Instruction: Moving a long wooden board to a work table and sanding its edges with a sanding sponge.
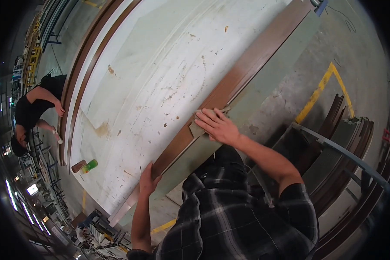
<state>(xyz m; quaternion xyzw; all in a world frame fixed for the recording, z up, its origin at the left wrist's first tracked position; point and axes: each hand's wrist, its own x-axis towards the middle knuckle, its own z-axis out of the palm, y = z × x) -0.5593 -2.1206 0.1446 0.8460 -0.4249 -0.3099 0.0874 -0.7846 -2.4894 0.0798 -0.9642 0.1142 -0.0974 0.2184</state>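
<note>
A long brown wood-grain strip (pixel 242 71) runs along the near edge of a big pale work table (pixel 160 78). My right hand (pixel 216 125) lies flat on a small grey-brown pad (pixel 198 128) and presses it against the strip. My left hand (pixel 147 180) rests on the same strip further along, its fingers curled over the edge. My checked shirt fills the lower middle of the view.
A second brown strip (pixel 80 69) lies along the table's far edge, where another person in black (pixel 32 110) leans over it. A green bottle (pixel 90 165) and a small brown block (pixel 78 166) lie on the table. A cart with stacked brown strips (pixel 346 143) stands to my right, on a concrete floor with yellow lines.
</note>
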